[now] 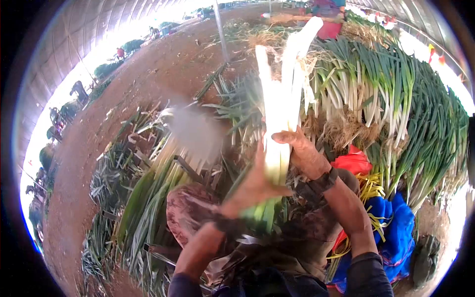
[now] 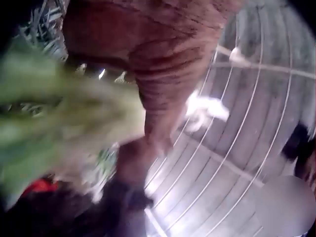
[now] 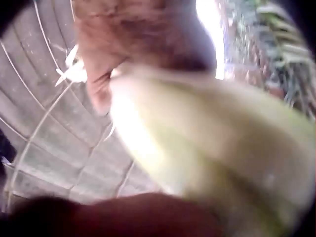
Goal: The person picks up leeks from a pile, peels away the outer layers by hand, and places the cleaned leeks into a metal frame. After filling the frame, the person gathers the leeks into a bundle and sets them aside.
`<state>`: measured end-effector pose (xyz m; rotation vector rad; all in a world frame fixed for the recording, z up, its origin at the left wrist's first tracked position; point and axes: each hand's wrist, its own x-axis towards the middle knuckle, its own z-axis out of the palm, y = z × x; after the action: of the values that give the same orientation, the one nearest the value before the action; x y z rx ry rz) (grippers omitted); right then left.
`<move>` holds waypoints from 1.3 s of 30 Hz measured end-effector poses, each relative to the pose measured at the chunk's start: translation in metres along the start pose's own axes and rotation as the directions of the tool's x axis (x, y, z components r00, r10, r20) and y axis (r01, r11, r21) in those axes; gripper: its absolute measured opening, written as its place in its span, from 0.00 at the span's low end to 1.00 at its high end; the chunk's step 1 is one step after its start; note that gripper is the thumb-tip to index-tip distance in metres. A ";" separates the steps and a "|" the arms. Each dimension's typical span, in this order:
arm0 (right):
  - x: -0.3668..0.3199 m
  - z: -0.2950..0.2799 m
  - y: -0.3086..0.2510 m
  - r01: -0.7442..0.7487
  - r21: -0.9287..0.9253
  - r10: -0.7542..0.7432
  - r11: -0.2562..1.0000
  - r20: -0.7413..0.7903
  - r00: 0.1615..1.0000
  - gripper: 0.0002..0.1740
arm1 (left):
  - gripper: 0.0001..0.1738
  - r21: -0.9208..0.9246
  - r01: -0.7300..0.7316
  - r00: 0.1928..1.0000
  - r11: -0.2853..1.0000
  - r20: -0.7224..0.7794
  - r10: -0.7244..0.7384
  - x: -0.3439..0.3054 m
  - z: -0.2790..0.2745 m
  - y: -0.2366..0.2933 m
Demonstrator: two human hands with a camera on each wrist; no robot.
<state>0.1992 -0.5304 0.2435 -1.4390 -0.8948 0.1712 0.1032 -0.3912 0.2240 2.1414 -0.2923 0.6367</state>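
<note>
A small bunch of thick leeks [image 1: 281, 99] stands upright before the person, white root ends up and green parts down between the knees. The right hand [image 1: 304, 153] grips the bunch from its right side, the thumb across the pale stalks. Lower down, the left hand [image 1: 255, 183] is blurred; its thumb crosses the front of the leeks and its fingers lie along their left side. In the right wrist view, the blurred pale stalk [image 3: 207, 143] fills much of the picture below the right hand [image 3: 143, 39]. In the left wrist view, the left hand [image 2: 168, 54] covers part of the stalks.
A large pile of leeks [image 1: 366, 89] lies at the right, roots toward the person. More leeks and leaf trimmings [image 1: 143, 198] lie at the left. Blue netting [image 1: 396, 232], yellow ties [image 1: 373, 185] and a red bag [image 1: 352, 161] sit beside the right knee. A metal post [image 1: 221, 32] stands behind.
</note>
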 end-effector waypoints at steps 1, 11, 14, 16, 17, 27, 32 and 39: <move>0.003 0.005 -0.007 -0.130 0.261 0.130 0.957 0.017 0.991 0.30 | 0.48 -0.007 0.015 1.000 1.000 -0.007 -0.015 -0.002 -0.001 -0.010; 0.014 0.018 -0.007 -0.322 0.448 0.317 0.834 0.089 0.944 0.38 | 0.33 -0.562 0.442 0.893 0.699 0.348 -0.284 -0.009 0.000 -0.028; 0.027 0.026 -0.014 -0.285 0.324 0.255 0.902 0.132 0.958 0.44 | 0.31 -0.517 0.478 0.875 0.711 0.209 -0.437 -0.014 0.006 -0.045; 0.034 0.045 -0.012 -0.304 0.034 0.304 0.952 -0.221 0.927 0.44 | 0.34 -0.519 0.508 0.845 0.687 0.148 -0.513 -0.016 0.023 -0.070; 0.032 0.053 0.005 -0.133 -0.055 0.119 0.990 -0.210 0.970 0.43 | 0.35 -0.475 0.544 0.811 0.692 0.083 -0.579 -0.020 0.038 -0.084; 0.045 0.041 -0.005 -0.282 0.228 0.250 0.932 0.161 0.955 0.44 | 0.46 -0.712 0.586 0.811 0.388 0.521 -0.268 0.009 -0.058 -0.040; 0.048 0.042 -0.022 -0.396 0.166 0.327 0.903 0.330 0.885 0.46 | 0.41 -0.803 0.507 0.851 0.312 0.409 -0.329 0.004 -0.053 -0.025; 0.041 0.028 -0.034 0.045 -0.785 0.187 0.617 0.201 0.962 0.25 | 0.42 -0.786 0.485 0.870 0.382 0.392 -0.299 0.004 -0.048 -0.041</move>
<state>0.1958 -0.4899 0.2879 -2.3318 -1.2134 0.0156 0.1073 -0.3277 0.2221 1.1527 -0.1298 -0.0631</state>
